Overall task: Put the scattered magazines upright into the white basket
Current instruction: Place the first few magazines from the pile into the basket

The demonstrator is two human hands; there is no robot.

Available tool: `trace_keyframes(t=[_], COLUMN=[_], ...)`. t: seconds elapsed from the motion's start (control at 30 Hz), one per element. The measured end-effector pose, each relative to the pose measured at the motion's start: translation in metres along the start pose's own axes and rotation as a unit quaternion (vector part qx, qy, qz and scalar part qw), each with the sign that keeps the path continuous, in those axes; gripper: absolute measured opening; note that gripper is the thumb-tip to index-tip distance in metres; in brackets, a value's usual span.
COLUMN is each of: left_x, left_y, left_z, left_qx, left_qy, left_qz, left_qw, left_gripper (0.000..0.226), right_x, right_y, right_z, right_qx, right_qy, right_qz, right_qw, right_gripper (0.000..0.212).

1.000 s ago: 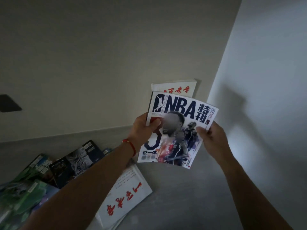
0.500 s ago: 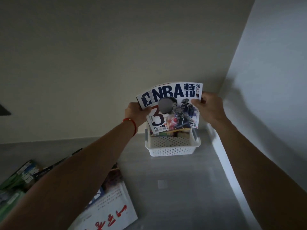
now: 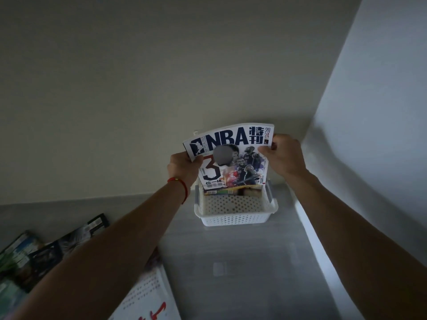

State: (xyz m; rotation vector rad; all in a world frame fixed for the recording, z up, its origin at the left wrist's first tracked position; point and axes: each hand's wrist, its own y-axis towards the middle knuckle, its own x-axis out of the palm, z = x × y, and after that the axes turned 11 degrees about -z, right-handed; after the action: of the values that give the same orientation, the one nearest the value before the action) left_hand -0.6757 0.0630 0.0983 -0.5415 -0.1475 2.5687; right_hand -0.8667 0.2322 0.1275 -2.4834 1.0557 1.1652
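The NBA magazine [image 3: 233, 158] is held upright over the white basket [image 3: 235, 210], its lower edge dipped inside the rim. Its left edge is gripped by the left hand [image 3: 184, 166], its upper right corner pinched by the right hand [image 3: 283, 155]. The basket is set at the floor's [image 3: 242, 273] far edge, against the wall. Other magazines [image 3: 53, 250] are scattered at the floor's left edge.

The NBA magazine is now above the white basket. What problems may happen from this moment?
1. The NBA magazine is bowed between the left hand and right hand, so it may bend further instead of standing upright.
2. Other items already fill the rear of the white basket; its lower edge may catch on them.
3. The basket looks light and may slide when pushed.
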Motion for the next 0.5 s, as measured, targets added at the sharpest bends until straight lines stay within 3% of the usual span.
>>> trace_keyframes(t=[0.2, 0.3, 0.5], left_x=[0.012, 0.019, 0.022], left_y=[-0.003, -0.005, 0.002], left_z=[-0.008, -0.010, -0.020], left_qx=[-0.009, -0.022, -0.026], left_qy=[-0.002, -0.035, -0.087], left_qz=[0.037, 0.062, 0.026], left_qw=[0.999, 0.997, 0.996], left_gripper=[0.005, 0.018, 0.026], right_x=[0.022, 0.031, 0.037], right_y=[-0.001, -0.005, -0.009], right_z=[0.009, 0.017, 0.025], right_qx=[0.067, 0.090, 0.093], right_qy=[0.012, 0.008, 0.051], right_qz=[-0.014, 0.005, -0.018], right_qw=[0.998, 0.996, 0.994], right_gripper=[0.019, 0.024, 0.015])
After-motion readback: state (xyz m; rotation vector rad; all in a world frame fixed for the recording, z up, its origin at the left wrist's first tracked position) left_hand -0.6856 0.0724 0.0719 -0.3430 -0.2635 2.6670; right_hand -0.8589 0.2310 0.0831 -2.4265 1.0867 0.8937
